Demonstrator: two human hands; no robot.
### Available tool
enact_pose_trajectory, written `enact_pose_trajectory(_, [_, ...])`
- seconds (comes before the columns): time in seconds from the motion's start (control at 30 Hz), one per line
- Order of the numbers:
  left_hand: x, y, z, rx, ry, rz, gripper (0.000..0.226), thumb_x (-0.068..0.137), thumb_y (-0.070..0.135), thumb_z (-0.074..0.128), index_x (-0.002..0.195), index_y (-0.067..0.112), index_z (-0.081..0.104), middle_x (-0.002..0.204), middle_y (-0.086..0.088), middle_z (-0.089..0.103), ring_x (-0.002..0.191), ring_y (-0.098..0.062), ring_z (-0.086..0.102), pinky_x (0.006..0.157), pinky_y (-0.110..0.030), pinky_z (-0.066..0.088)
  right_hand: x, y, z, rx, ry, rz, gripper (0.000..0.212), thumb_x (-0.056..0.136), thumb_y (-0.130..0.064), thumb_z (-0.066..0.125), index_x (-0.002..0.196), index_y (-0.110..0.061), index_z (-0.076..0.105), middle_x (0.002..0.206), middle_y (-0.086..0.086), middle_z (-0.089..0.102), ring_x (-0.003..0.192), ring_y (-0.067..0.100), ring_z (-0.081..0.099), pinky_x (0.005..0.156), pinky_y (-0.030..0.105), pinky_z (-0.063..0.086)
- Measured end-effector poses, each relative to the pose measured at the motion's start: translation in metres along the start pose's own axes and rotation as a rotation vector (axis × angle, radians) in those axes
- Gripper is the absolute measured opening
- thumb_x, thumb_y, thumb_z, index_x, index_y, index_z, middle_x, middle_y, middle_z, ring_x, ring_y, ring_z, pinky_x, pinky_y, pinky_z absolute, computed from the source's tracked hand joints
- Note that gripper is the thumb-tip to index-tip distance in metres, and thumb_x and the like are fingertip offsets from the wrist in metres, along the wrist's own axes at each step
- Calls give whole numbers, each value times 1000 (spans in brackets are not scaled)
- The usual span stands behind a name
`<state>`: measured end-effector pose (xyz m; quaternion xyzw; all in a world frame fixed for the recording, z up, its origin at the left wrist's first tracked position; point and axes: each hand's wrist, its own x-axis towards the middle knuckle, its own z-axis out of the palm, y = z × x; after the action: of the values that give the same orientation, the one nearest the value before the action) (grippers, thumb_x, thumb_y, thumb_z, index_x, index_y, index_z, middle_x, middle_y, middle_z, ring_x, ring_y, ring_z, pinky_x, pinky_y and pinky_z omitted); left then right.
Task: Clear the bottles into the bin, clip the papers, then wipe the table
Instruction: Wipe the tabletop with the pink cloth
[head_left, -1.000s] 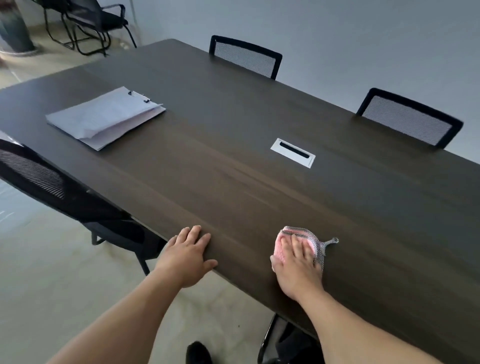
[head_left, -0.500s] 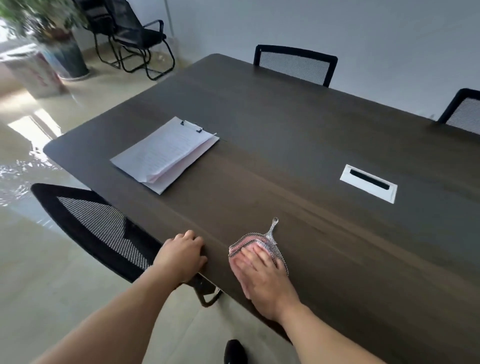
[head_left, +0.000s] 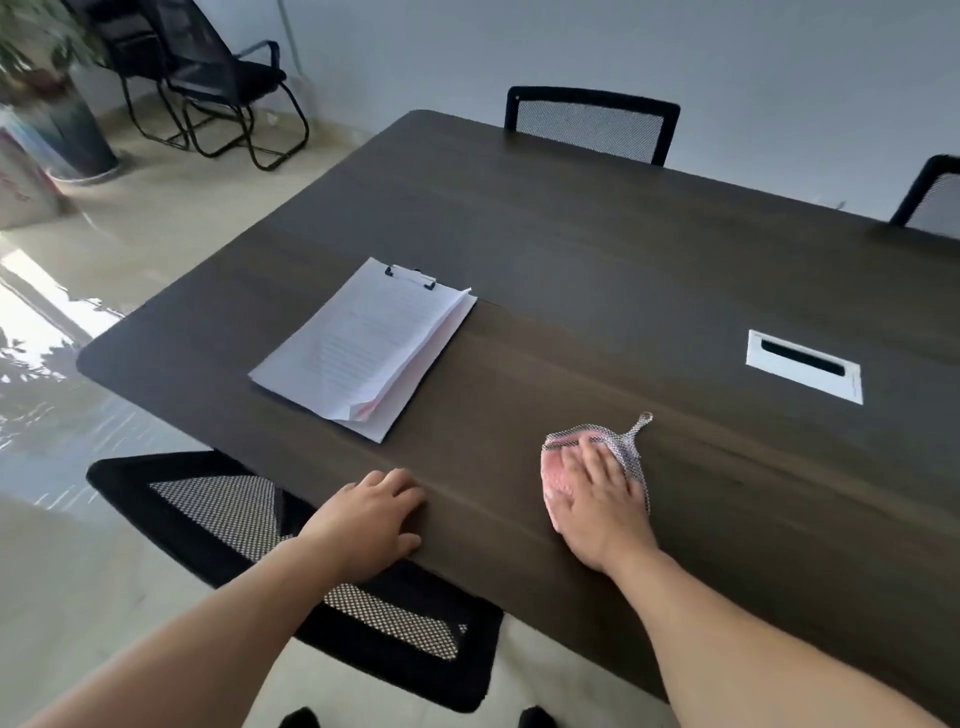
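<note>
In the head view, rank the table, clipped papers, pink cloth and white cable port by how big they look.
Largest to smallest:
1. table
2. papers
3. and 4. cable port and cloth, which look alike. The right hand covers much of the cloth, and it lies nearer the camera, so I leave these two unranked.

surface (head_left: 571, 270): showing dark brown wood grain
cloth (head_left: 558, 470): showing pink under grey mesh
papers (head_left: 363, 348): showing white
chair (head_left: 218, 514): showing black mesh
</note>
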<state>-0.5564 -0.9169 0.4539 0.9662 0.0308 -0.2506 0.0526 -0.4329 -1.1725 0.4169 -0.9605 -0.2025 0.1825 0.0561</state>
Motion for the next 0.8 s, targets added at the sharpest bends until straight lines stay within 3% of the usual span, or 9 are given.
enact_pose_trajectory(0.1, [-1,-35,1,19,11,110,62,98,54,46,155,31,33,162,10,23,148,-18,27,118,-37,34,-5,-60,11,-26,-48,-142,61,101,-54,12,156,-28,8,164,-8,-10,149,13,-11,118,42,4])
enact_pose_trajectory(0.2, [-4,-71,1,38,-33,206,65,99,53,46,157,31,29,166,7,17,153,-22,18,122,-40,29,-26,-94,21,-94,-87,-187,79,86,-65,-11,156,-31,6,163,-12,-13,149,9,-13,118,37,1])
enact_pose_trajectory(0.27, [-5,-97,-3,59,-66,260,65,99,53,46,157,30,30,167,7,15,154,-23,15,122,-41,28,-38,-97,26,-105,-76,-48,77,88,-65,-10,156,-32,6,163,-12,-11,149,10,-11,119,36,1])
enact_pose_trajectory(0.43, [-3,-173,-14,34,-133,275,64,99,56,44,156,29,33,169,11,13,156,-20,12,122,-43,28,-58,-103,23,99,-79,560,71,96,-59,21,157,-25,6,165,-1,-8,150,20,-5,120,46,8])
enact_pose_trajectory(0.57, [1,-215,-23,25,-153,249,64,99,56,43,156,30,32,168,14,13,156,-17,11,121,-42,29,-35,-137,12,247,-131,751,82,92,-67,29,157,-25,1,164,-1,-16,150,23,-10,118,51,9])
enact_pose_trajectory(0.67, [6,-238,-26,32,-163,233,63,99,56,44,156,31,32,168,15,12,156,-17,11,121,-43,30,1,-187,6,227,-177,670,87,90,-71,26,156,-24,-5,163,1,-21,149,25,-16,118,51,5])
enact_pose_trajectory(0.8, [14,-265,-29,30,-189,245,65,98,55,46,157,33,30,168,17,11,156,-15,9,124,-42,26,22,-251,11,164,-219,392,96,85,-77,29,155,-23,-10,159,3,-29,148,26,-21,118,49,-2])
